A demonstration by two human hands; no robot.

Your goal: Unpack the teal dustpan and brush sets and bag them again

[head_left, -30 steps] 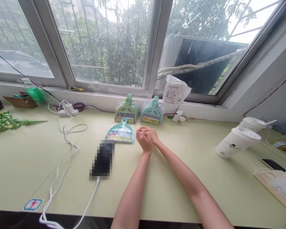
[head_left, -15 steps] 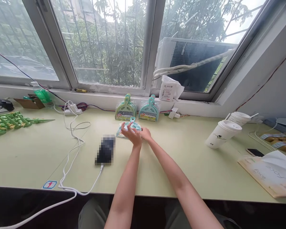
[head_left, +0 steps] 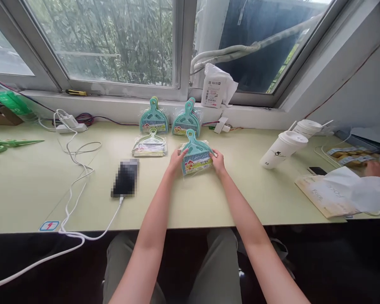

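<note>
My left hand (head_left: 176,161) and my right hand (head_left: 218,161) are closed on opposite sides of a teal mini dustpan and brush set (head_left: 195,157) in clear wrap. Its handle points away from me, and a printed label with red mushrooms covers the lower part. Just left of it, a pale green-and-white dustpan and brush set (head_left: 150,145) lies on the desk. Behind these, a left stack (head_left: 154,118) and a right stack (head_left: 187,118) of similar wrapped sets lean against the wall below the window, each with a teal one in front.
A phone (head_left: 126,178) with a white charging cable lies at left on the desk (head_left: 240,198). White lidded cups (head_left: 284,148) and a paper bag (head_left: 327,192) stand at right. Another person's hand (head_left: 378,169) shows at the right edge. A tissue pack (head_left: 215,86) rests on the sill.
My hands have parted and now hold a teal set by both sides. The left stack's front set was green and is now teal. A pale green set lies before it. The view has tilted down.
</note>
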